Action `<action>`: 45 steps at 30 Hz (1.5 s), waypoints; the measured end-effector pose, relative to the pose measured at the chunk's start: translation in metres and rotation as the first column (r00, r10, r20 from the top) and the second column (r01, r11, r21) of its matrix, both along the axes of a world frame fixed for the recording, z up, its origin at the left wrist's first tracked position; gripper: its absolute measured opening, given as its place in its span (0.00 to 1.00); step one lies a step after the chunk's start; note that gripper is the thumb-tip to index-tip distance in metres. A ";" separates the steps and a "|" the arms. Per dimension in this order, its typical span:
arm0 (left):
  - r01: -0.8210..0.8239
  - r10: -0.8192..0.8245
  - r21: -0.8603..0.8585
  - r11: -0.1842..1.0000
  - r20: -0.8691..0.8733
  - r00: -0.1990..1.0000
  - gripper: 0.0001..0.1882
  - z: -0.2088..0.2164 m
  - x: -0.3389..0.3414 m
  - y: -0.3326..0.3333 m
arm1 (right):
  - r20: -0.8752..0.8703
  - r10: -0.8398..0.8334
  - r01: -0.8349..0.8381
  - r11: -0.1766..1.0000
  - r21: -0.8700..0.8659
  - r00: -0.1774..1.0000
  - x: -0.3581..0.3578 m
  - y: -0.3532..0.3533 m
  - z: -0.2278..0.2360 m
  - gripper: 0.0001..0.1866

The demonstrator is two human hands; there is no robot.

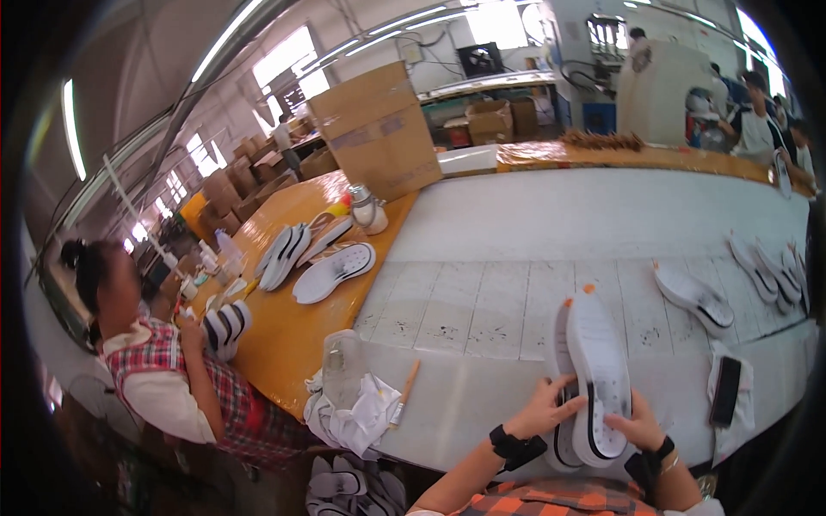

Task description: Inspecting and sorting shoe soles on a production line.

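Two white shoe soles with black side lines and orange toe tips stand before me, close together: a nearer one (600, 370) with small holes in its heel, and one at its left (561, 353) partly behind it. My left hand (548, 406) is closed at the left edge of the nearer sole, its fingers reaching between the two. Some of those fingers are hidden. Along the right edge, my right hand (639, 421) grips the same sole, thumb on its heel area. Another white sole (693, 297) lies flat to the right, with several more soles (766, 271) beyond it.
A black phone (725, 392) rests on a white cloth at right. Crumpled white cloth (354, 411), a clear container (342, 365) and a yellow brush (406, 391) lie left. A co-worker (163, 361) handles soles at the orange table (267, 353). A cardboard box (379, 129) stands ahead.
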State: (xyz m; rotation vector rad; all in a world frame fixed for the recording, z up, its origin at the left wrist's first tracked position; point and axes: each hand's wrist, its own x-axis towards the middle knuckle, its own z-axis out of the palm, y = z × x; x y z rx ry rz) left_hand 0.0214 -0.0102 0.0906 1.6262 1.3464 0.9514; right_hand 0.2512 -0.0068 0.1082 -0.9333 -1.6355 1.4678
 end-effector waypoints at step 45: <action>0.414 0.383 -0.403 0.816 0.914 0.135 0.16 -0.050 0.007 0.039 | -0.101 -0.625 0.615 0.780 -0.114 0.774 0.137 0.111 -0.034 0.16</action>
